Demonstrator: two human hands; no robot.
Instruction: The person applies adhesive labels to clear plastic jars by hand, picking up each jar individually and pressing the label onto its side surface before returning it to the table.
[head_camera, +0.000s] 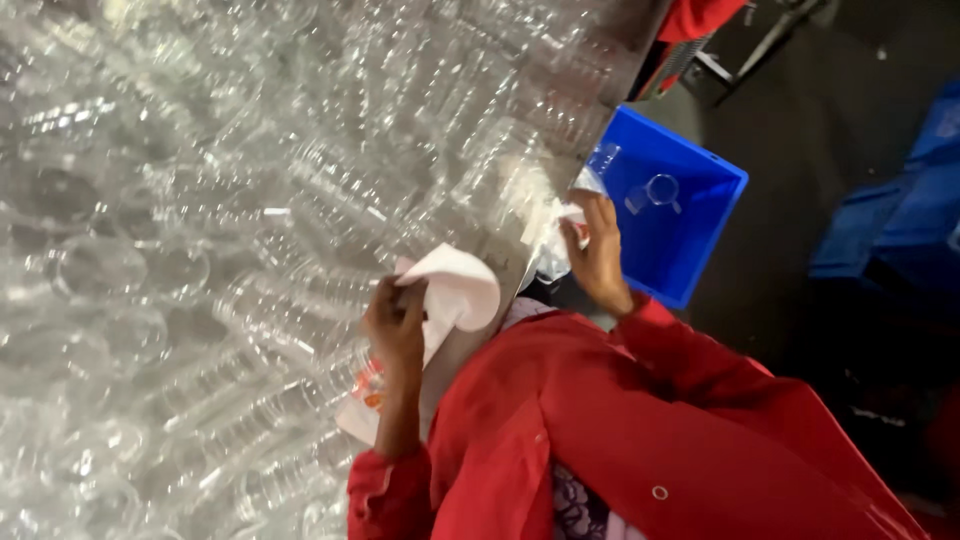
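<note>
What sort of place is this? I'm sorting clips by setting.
Probably a factory or packing floor: a huge heap of clear plastic bottles, a blue bin holding a few, and a red work coat.

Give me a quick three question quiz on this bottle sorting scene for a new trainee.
1. True or false: the blue bin holds only a few clear pieces.
2. What does the left hand hold? A) white sheet B) scissors C) cap
3. What covers the table?

Key:
1. True.
2. A, the white sheet.
3. A heap of clear plastic bottles.
</note>
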